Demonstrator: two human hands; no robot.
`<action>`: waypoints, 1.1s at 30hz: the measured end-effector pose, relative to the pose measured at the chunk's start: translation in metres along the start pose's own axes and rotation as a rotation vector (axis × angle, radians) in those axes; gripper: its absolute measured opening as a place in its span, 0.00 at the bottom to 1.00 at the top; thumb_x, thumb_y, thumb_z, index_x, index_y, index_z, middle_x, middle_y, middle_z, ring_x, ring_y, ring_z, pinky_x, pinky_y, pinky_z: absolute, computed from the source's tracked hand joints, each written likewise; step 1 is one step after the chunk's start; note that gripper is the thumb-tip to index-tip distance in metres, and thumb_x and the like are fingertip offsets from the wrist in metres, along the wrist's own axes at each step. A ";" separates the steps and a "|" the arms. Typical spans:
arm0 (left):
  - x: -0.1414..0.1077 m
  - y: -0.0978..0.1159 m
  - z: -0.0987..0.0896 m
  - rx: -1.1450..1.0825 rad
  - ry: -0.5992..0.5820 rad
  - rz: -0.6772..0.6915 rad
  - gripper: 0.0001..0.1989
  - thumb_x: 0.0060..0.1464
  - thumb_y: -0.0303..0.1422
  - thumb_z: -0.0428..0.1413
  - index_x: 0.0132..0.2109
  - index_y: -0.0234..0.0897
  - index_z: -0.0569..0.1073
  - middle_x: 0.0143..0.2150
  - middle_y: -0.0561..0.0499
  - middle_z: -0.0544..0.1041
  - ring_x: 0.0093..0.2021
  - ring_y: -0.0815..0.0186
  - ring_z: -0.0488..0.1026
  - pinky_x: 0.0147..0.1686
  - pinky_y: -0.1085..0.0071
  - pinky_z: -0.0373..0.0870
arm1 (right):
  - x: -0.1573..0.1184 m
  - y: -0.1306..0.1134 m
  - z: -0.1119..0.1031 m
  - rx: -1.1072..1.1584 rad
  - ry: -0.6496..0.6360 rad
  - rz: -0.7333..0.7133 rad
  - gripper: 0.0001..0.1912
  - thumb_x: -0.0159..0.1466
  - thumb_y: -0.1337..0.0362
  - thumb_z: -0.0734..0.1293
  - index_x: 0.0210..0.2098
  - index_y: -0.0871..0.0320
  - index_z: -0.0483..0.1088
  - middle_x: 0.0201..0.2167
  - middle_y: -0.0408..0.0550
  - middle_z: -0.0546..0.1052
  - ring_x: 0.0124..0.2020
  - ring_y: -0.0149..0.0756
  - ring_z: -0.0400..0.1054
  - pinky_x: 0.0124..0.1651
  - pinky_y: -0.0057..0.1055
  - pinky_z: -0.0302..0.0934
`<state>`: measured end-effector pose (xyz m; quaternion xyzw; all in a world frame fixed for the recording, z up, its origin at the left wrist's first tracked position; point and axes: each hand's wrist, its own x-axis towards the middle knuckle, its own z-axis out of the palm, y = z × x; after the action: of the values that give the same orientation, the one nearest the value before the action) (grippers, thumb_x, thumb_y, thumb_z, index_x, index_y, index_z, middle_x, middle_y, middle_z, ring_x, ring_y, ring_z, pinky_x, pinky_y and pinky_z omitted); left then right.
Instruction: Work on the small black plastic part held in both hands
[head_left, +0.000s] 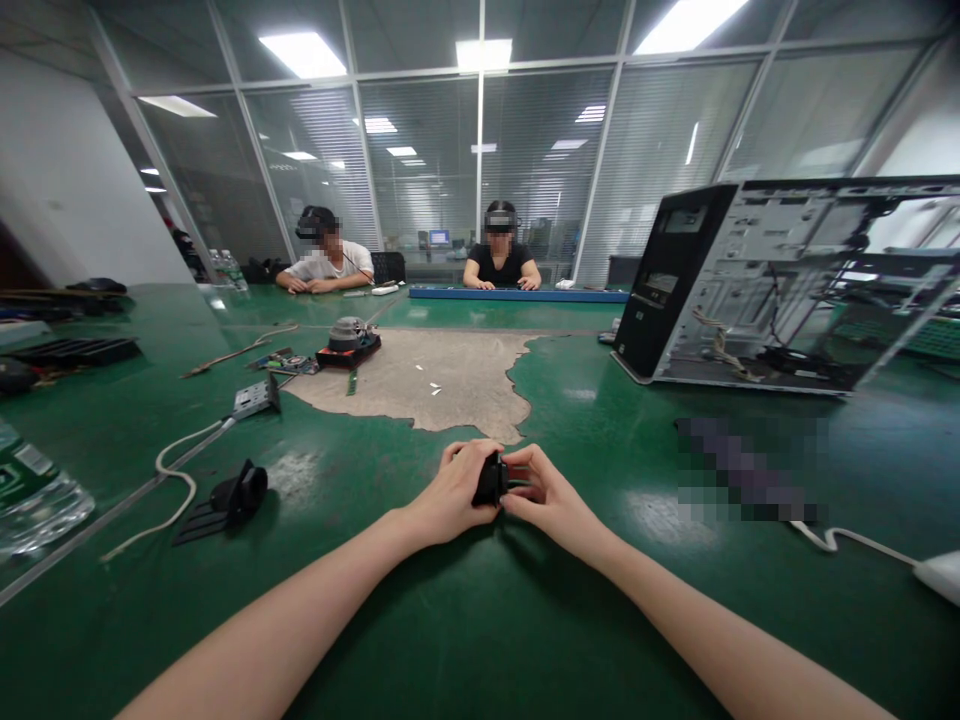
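Observation:
A small black part (490, 480), its exact kind unclear, is held between both hands just above the green table (480, 620). My left hand (456, 488) wraps around it from the left, covering much of its surface. From the right, the thumb and fingertips of my right hand (541, 492) pinch its near edge. Left of my forearm lies a black plastic piece (238, 492) with a round collar and a slotted flat end. Behind that piece, a metal bracket (255, 398) rests beside a pale cable (166, 455).
An opened computer case (750, 290) stands at the right, with a blurred dark object (742, 465) before it. A water bottle (37, 490) lies far left. A heatsink fan (350, 335) and circuit board (285, 362) are farther back. Two people (330, 260) sit across the table.

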<state>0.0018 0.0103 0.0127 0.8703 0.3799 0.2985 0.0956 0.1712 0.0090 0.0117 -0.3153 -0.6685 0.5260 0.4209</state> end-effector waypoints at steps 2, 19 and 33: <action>0.000 0.000 0.000 0.006 0.007 0.001 0.30 0.40 0.26 0.54 0.51 0.41 0.52 0.49 0.48 0.62 0.51 0.61 0.59 0.52 0.61 0.49 | -0.001 -0.001 0.001 0.012 0.004 0.007 0.13 0.52 0.63 0.66 0.35 0.56 0.59 0.37 0.44 0.67 0.42 0.33 0.64 0.42 0.33 0.61; 0.000 0.000 0.001 0.017 -0.006 -0.011 0.30 0.40 0.26 0.54 0.51 0.41 0.52 0.49 0.48 0.63 0.51 0.62 0.59 0.51 0.62 0.49 | -0.001 0.005 0.003 0.036 0.023 0.004 0.14 0.52 0.65 0.67 0.35 0.55 0.58 0.36 0.44 0.66 0.43 0.35 0.63 0.42 0.33 0.61; 0.000 0.002 -0.001 0.011 -0.009 -0.019 0.31 0.39 0.25 0.53 0.51 0.42 0.52 0.49 0.48 0.63 0.51 0.61 0.59 0.51 0.60 0.49 | 0.000 0.004 0.002 -0.008 0.006 -0.011 0.14 0.51 0.66 0.66 0.36 0.55 0.58 0.37 0.44 0.66 0.44 0.34 0.62 0.42 0.33 0.62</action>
<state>0.0023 0.0090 0.0145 0.8684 0.3895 0.2915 0.0952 0.1697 0.0093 0.0080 -0.3147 -0.6711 0.5201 0.4243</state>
